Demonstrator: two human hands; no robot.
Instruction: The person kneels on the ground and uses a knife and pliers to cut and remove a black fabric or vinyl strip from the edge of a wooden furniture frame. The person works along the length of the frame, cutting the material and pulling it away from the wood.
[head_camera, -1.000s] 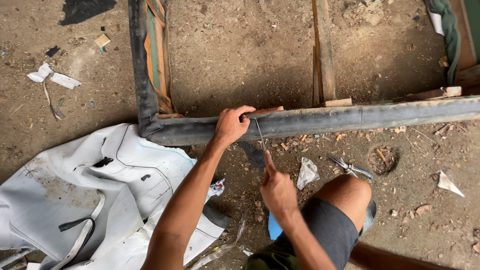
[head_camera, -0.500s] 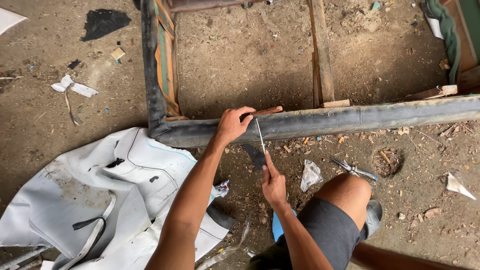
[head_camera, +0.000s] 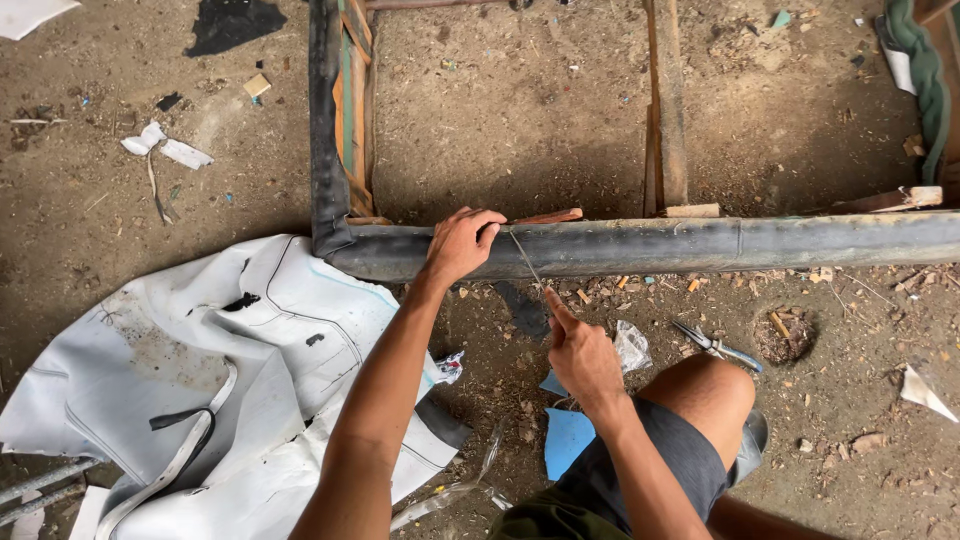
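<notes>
On the dirt floor (head_camera: 150, 90), a wooden frame is laid flat, its near rail wrapped in a black rubber strip (head_camera: 700, 245) running from the left corner to the right edge of view. At the top edge of that rail, near the corner, the left hand (head_camera: 458, 245) is curled and pressed onto the strip. A thin cord (head_camera: 525, 260) is drawn taut from beside those fingers, slanting down over the rail's front face to the right hand (head_camera: 582, 352), which is pinched shut on the cord just below the rail. Both hands are kept apart, with the rail's lower edge between them. Close left, a crumpled white vinyl cover (head_camera: 200, 380) is spread, touching the frame corner. Pliers (head_camera: 715, 347) are seen beside the bare knee. Open ground is left inside the frame.
</notes>
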